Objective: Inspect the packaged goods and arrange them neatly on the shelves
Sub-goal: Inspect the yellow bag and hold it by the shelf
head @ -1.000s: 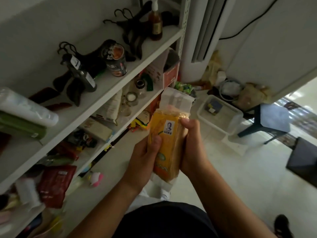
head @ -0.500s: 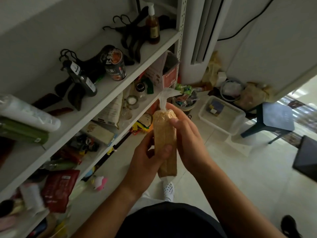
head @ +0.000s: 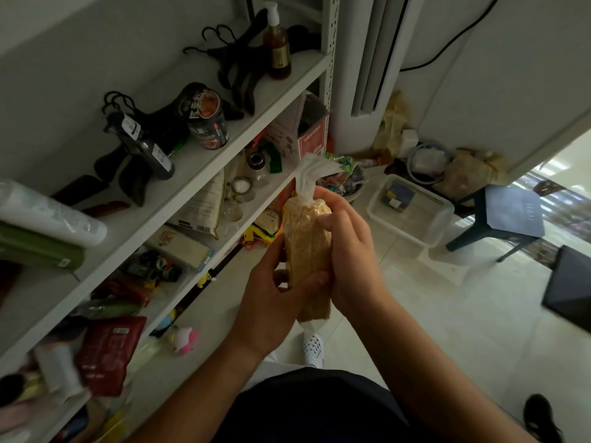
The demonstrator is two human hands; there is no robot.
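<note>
An upright clear bag of tan grain (head: 306, 241), its crimped white top flaring upward, is held in front of me at mid-frame. My left hand (head: 275, 302) grips its lower part from the left, thumb across the front. My right hand (head: 348, 251) wraps the upper right side, fingers curled round the bag. The white shelves (head: 179, 193) run along the left, crowded with packaged goods: a dark printed can (head: 208, 118), a pump bottle (head: 277, 46), a red pouch (head: 107, 353) and a white paper bag (head: 204, 209).
Black hangers (head: 236, 59) and a dark spray bottle (head: 144, 145) lie on the upper shelf. On the tiled floor stand a white basket (head: 412, 215), a dark stool (head: 508, 219), a red-and-white carton (head: 303, 132) and a pink toy (head: 184, 342). A black box (head: 572, 286) sits at right.
The bag was turned in my hands: its yellow printed front has rotated away, and the plain grain side now faces me. Both hands shifted their hold round it.
</note>
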